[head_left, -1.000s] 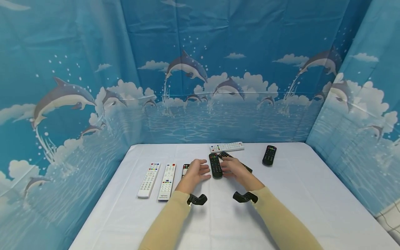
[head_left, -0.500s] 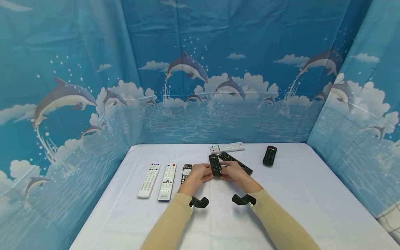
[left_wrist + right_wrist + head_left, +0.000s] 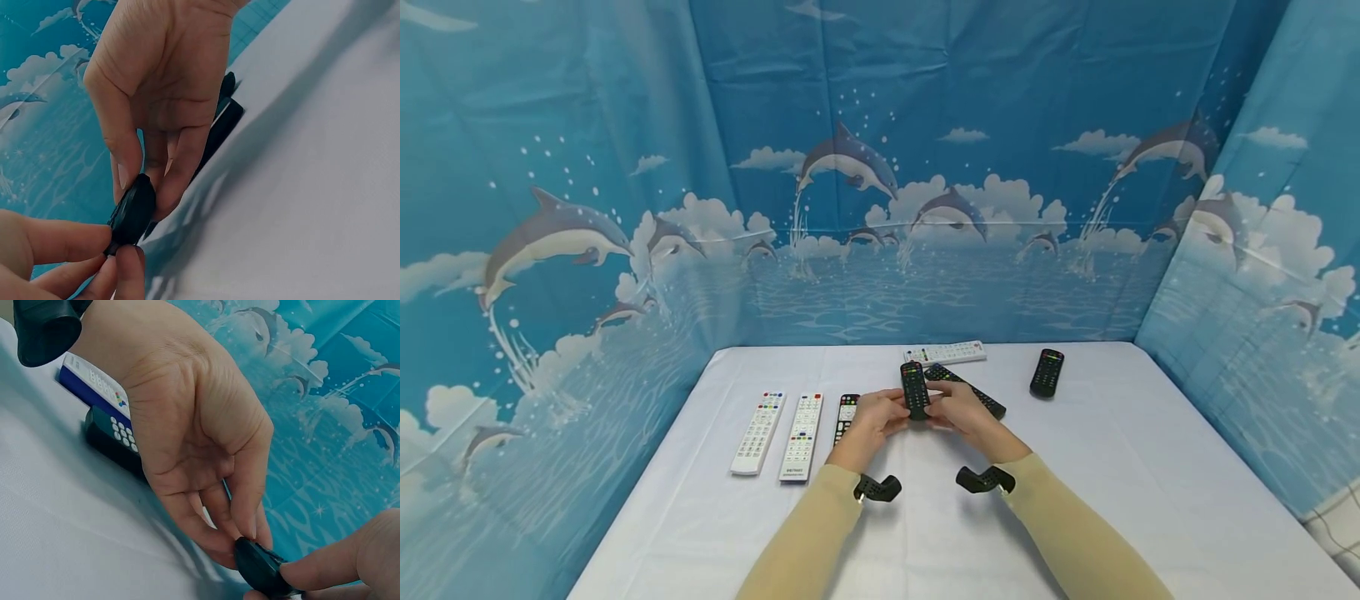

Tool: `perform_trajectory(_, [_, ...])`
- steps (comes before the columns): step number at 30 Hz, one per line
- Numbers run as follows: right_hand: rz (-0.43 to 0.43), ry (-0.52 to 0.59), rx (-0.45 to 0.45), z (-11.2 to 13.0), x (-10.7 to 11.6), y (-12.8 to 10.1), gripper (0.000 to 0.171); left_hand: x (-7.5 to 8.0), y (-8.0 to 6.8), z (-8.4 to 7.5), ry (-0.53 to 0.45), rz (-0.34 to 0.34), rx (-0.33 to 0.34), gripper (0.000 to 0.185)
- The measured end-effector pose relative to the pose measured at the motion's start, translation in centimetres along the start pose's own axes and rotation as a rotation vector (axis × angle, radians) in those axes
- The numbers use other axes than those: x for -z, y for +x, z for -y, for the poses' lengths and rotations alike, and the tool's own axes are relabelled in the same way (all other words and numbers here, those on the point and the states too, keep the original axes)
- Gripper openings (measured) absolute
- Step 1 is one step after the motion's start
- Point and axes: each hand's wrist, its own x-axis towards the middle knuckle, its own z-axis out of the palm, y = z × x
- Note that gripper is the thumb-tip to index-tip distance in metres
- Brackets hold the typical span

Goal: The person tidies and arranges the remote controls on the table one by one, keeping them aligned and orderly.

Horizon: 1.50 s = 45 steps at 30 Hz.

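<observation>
In the head view, a black remote control [image 3: 914, 385] stands between both hands, its button face toward me and its far end raised. My left hand [image 3: 876, 415] pinches its left side near the lower end, thumb on one face and fingers on the other. From the right, my right hand [image 3: 958, 408] pinches the opposite side. The left wrist view shows the remote [image 3: 134, 209] end-on, close over the white cloth. Behind my right hand lies a longer black remote [image 3: 985, 400], set diagonally and partly covered by that hand.
Two white remotes [image 3: 758, 433] and a black remote with white buttons [image 3: 847, 410] form a row at the left, the last partly behind my left hand. Another white remote [image 3: 958, 352] lies at the back, and a short black one [image 3: 1047, 373] at the right. A dolphin-print curtain [image 3: 880, 292] borders the table [image 3: 1075, 483].
Both hands have closed in from either side and taken hold of the black remote between them. Its far end has since come up a little. The other remotes have stayed in place.
</observation>
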Motion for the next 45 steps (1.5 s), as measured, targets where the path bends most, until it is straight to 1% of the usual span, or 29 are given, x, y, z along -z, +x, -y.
perform_trajectory(5, [-0.011,-0.027,0.015,0.7,-0.4,-0.4,0.066,0.1,-0.6,-0.4,-0.002,-0.010,-0.026,0.054])
perform_trajectory(8, [-0.014,-0.046,0.018,0.9,-0.7,-0.6,0.071,0.4,-1.2,-0.6,0.012,-0.006,-0.039,0.053])
perform_trajectory(15, [-0.019,-0.056,0.030,0.8,-1.6,-1.4,0.082,1.3,-2.8,-1.3,0.091,0.009,-0.071,0.052])
perform_trajectory(20, [0.004,-0.061,0.042,0.9,-2.4,-2.0,0.083,2.1,-4.0,-1.5,0.149,0.017,-0.103,0.053])
perform_trajectory(26, [0.017,-0.080,0.041,0.7,-3.3,-2.7,0.082,3.3,-5.3,-1.4,0.191,0.037,-0.121,0.053])
perform_trajectory(29, [0.024,-0.100,0.041,0.5,-3.7,-2.9,0.082,3.7,-5.9,-1.4,0.206,0.039,-0.118,0.054])
perform_trajectory(34, [0.053,-0.087,0.020,-0.1,-4.3,-3.2,0.081,4.4,-6.6,-1.3,0.217,0.049,-0.103,0.052])
perform_trajectory(39, [0.082,-0.061,0.009,-0.7,-4.7,-3.6,0.080,5.0,-6.8,-1.1,0.231,0.057,-0.090,0.050])
perform_trajectory(45, [0.068,-0.064,-0.017,-1.1,-5.0,-3.9,0.078,5.2,-6.8,-1.0,0.267,0.066,-0.061,0.045])
